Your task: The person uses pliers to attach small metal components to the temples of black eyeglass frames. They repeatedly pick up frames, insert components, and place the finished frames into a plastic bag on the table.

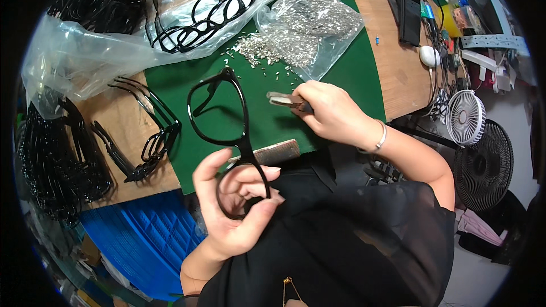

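Note:
My left hand (236,204) is closed round one rim of a black glasses frame (243,131), held up over the near edge of a green mat (267,122). Its other rim points away from me, with a folded temple arm behind it. To the right, my right hand (330,108) grips a pair of pliers (287,101), jaws pointing left above the mat. Beyond them lies a loose heap of tiny silvery metal pieces (259,50). Next to the heap is a clear plastic bag (318,23) full of the same pieces. A flat, worn metal-edged block (276,152) sits at the mat's near edge.
Black glasses frames (153,150) lie left of the mat, with more frames (210,20) on plastic film behind. Dark bundles of temple arms (62,165) fill the far left. A phone (409,11), cables and a small white fan (466,116) stand right; a blue crate (142,239) is below.

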A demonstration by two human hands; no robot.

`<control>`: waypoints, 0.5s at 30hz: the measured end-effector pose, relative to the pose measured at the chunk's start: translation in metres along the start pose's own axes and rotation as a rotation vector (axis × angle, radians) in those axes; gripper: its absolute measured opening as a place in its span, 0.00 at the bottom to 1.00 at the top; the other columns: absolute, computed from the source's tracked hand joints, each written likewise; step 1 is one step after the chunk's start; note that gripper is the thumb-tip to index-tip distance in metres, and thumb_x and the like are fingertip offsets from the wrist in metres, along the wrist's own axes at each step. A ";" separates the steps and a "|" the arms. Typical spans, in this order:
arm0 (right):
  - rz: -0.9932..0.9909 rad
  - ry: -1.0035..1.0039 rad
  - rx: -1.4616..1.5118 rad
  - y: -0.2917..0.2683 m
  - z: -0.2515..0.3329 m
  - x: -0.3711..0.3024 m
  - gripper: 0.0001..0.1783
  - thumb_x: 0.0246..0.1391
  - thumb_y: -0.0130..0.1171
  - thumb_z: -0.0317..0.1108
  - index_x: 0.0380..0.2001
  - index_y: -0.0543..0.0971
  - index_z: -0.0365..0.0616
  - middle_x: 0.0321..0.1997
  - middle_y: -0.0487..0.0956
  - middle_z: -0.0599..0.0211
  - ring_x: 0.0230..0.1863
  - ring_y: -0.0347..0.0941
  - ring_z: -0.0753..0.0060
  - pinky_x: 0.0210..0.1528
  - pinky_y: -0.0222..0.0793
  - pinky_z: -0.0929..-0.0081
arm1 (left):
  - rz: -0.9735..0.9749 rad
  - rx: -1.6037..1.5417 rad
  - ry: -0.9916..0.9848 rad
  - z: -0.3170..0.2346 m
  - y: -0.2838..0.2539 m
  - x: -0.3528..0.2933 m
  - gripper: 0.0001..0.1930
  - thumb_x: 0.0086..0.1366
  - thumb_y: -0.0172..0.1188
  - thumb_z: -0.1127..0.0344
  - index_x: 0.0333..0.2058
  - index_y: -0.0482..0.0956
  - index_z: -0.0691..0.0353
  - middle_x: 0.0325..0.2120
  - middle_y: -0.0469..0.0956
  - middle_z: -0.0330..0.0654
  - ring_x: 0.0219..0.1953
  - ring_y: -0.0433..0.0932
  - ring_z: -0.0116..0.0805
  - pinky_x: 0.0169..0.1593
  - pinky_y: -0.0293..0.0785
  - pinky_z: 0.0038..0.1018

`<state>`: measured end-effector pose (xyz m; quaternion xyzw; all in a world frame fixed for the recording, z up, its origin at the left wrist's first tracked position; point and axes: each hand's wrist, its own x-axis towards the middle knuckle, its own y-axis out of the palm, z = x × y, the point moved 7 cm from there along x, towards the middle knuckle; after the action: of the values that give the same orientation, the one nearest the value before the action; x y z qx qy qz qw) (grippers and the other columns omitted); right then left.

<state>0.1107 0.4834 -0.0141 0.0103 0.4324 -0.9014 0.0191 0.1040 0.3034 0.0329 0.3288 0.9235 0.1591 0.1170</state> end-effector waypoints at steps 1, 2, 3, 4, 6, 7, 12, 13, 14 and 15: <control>0.025 -0.028 -0.042 0.004 -0.002 0.001 0.11 0.38 0.57 0.27 0.28 0.69 0.42 0.25 0.70 0.61 0.29 0.70 0.57 0.32 0.65 0.64 | -0.059 -0.065 -0.102 0.002 0.000 -0.003 0.43 0.48 0.55 0.83 0.59 0.40 0.61 0.39 0.71 0.52 0.31 0.76 0.37 0.38 0.74 0.27; 0.049 -0.054 -0.084 0.006 -0.003 0.001 0.11 0.38 0.58 0.27 0.28 0.69 0.42 0.26 0.70 0.62 0.29 0.70 0.58 0.32 0.64 0.64 | -0.085 -0.126 -0.146 -0.001 0.000 -0.005 0.46 0.46 0.57 0.84 0.60 0.38 0.61 0.39 0.71 0.52 0.31 0.77 0.38 0.37 0.74 0.28; 0.080 -0.085 -0.127 0.009 -0.003 0.001 0.11 0.37 0.58 0.27 0.28 0.69 0.43 0.26 0.70 0.63 0.29 0.70 0.59 0.32 0.64 0.65 | -0.117 -0.191 -0.188 0.000 -0.001 -0.008 0.49 0.44 0.59 0.84 0.60 0.37 0.60 0.39 0.71 0.51 0.31 0.77 0.39 0.37 0.74 0.28; 0.110 -0.072 -0.116 0.009 -0.003 0.001 0.12 0.37 0.58 0.27 0.29 0.69 0.44 0.27 0.69 0.64 0.29 0.69 0.60 0.32 0.63 0.67 | 0.078 -0.241 -0.186 0.000 -0.004 -0.011 0.57 0.44 0.60 0.87 0.60 0.24 0.54 0.44 0.66 0.57 0.40 0.75 0.41 0.45 0.70 0.30; 0.097 -0.100 -0.137 0.010 -0.001 0.007 0.11 0.36 0.59 0.27 0.27 0.70 0.45 0.26 0.68 0.65 0.29 0.68 0.60 0.30 0.62 0.67 | 0.054 -0.624 -0.216 0.003 0.000 -0.012 0.55 0.40 0.69 0.76 0.59 0.35 0.55 0.45 0.66 0.57 0.42 0.73 0.46 0.47 0.70 0.36; 0.089 -0.113 -0.148 0.010 0.000 0.009 0.11 0.36 0.59 0.26 0.26 0.70 0.45 0.25 0.68 0.65 0.28 0.67 0.60 0.29 0.61 0.67 | 0.044 -0.622 -0.277 0.004 0.001 -0.012 0.44 0.44 0.67 0.71 0.53 0.43 0.57 0.44 0.66 0.57 0.41 0.73 0.45 0.47 0.70 0.36; 0.142 -0.157 -0.227 0.010 0.005 0.008 0.09 0.38 0.56 0.27 0.26 0.68 0.41 0.25 0.69 0.61 0.29 0.69 0.58 0.30 0.63 0.66 | 0.099 -0.420 -0.282 0.008 -0.001 -0.016 0.14 0.65 0.43 0.64 0.25 0.67 0.67 0.37 0.69 0.56 0.30 0.75 0.37 0.38 0.72 0.31; 0.125 -0.147 -0.177 0.008 0.007 0.006 0.09 0.38 0.56 0.27 0.25 0.68 0.40 0.25 0.69 0.61 0.29 0.69 0.58 0.30 0.63 0.66 | 0.084 -0.425 -0.292 0.006 0.002 -0.020 0.07 0.64 0.45 0.69 0.30 0.65 0.68 0.36 0.70 0.55 0.31 0.74 0.34 0.37 0.72 0.29; 0.107 -0.137 -0.128 0.006 0.010 0.003 0.09 0.38 0.55 0.26 0.25 0.68 0.40 0.25 0.69 0.60 0.29 0.69 0.57 0.29 0.64 0.66 | 0.054 -0.324 -0.327 0.003 0.006 -0.023 0.04 0.62 0.45 0.74 0.34 0.64 0.69 0.36 0.70 0.53 0.31 0.74 0.32 0.37 0.72 0.26; 0.104 -0.075 -0.018 -0.001 0.020 0.002 0.08 0.38 0.55 0.27 0.26 0.69 0.39 0.25 0.69 0.58 0.29 0.68 0.55 0.30 0.64 0.66 | 0.015 -0.222 -0.357 0.002 0.007 -0.024 0.07 0.60 0.46 0.78 0.38 0.62 0.69 0.36 0.71 0.51 0.31 0.74 0.30 0.36 0.72 0.24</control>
<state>0.1084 0.4680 -0.0012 -0.0015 0.4383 -0.8951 0.0823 0.1275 0.2936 0.0363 0.3439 0.8624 0.2000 0.3130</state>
